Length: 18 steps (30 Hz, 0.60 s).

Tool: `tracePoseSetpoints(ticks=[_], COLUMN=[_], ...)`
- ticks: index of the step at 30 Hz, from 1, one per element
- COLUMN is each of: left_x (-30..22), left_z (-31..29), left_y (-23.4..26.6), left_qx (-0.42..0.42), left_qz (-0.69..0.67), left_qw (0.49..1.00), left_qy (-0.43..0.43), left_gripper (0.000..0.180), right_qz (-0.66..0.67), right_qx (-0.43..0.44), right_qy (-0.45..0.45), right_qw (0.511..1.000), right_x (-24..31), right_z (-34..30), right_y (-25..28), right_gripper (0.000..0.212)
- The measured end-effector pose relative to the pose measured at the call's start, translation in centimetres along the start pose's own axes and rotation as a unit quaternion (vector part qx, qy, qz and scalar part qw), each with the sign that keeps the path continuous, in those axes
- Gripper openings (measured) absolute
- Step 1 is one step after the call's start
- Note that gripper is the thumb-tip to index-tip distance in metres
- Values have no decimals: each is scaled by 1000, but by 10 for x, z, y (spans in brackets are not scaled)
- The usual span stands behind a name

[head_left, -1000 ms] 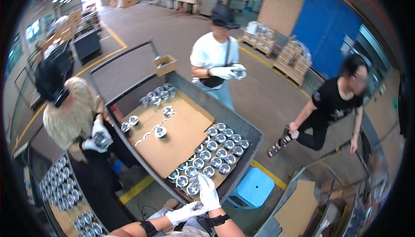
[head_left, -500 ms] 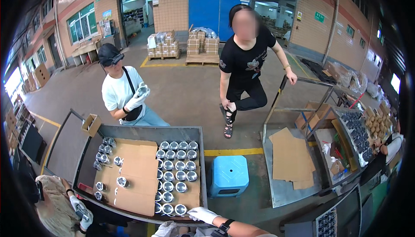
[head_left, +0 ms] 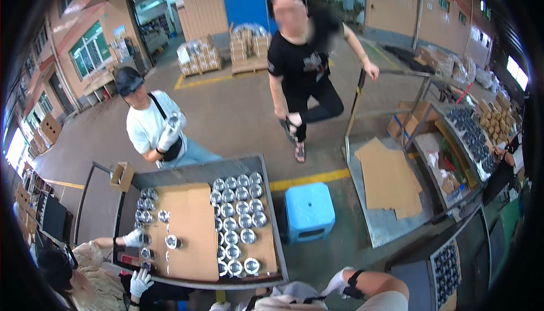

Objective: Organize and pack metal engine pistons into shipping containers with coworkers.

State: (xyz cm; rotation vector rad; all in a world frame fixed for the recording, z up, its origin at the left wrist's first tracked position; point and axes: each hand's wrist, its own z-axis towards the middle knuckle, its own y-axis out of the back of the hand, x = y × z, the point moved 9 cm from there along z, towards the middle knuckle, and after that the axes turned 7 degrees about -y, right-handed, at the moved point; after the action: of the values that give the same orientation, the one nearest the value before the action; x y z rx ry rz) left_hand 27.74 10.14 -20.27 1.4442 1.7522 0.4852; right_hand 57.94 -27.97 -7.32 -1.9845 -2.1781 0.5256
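Note:
Low in the view, my right hand (head_left: 336, 283) in a white glove is drawn back toward my body, beside the cart's near right corner; its fingers are hidden. Only a sliver of my left hand (head_left: 220, 306), also gloved, shows at the bottom edge below the cart, too little to read its fingers. In front of me stands the dark metal cart (head_left: 276, 197), lined with a brown cardboard sheet (head_left: 195, 226). Rows of silver, piston-like metal parts (head_left: 251, 265) stand along its right side. More such parts (head_left: 146, 203) stand at its left, and one part (head_left: 172, 242) sits mid-sheet.
At left, a co-worker's gloved hand (head_left: 135, 237) reaches into the cart; the other glove (head_left: 140, 282) is spread. Across, a white-shirted person (head_left: 153, 124) holds a metal part. Right of the cart are a blue stool (head_left: 309, 206), a standing person in black (head_left: 303, 61) and a trolley (head_left: 379, 229).
My right hand has left the cart's near right corner and pulled back toward my body. The left co-worker's hands have separated, one reaching into the cart. The view has shifted and tilted.

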Motion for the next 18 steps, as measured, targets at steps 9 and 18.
tracePoseSetpoints(ticks=[9,18], left_x=[52,19], left_z=[-54,-34], left_y=[-3,21], left_qx=[-236,-158], left_qz=[-364,-264], left_qw=[891,911], left_qy=[130,276], left_gripper=[22,35], right_qz=[-10,-46], right_qx=[262,132], right_qy=[-5,20], right_qw=[965,990], right_x=[-73,-3], right_z=[7,-16], right_y=[-82,-21], right_gripper=[73,69])
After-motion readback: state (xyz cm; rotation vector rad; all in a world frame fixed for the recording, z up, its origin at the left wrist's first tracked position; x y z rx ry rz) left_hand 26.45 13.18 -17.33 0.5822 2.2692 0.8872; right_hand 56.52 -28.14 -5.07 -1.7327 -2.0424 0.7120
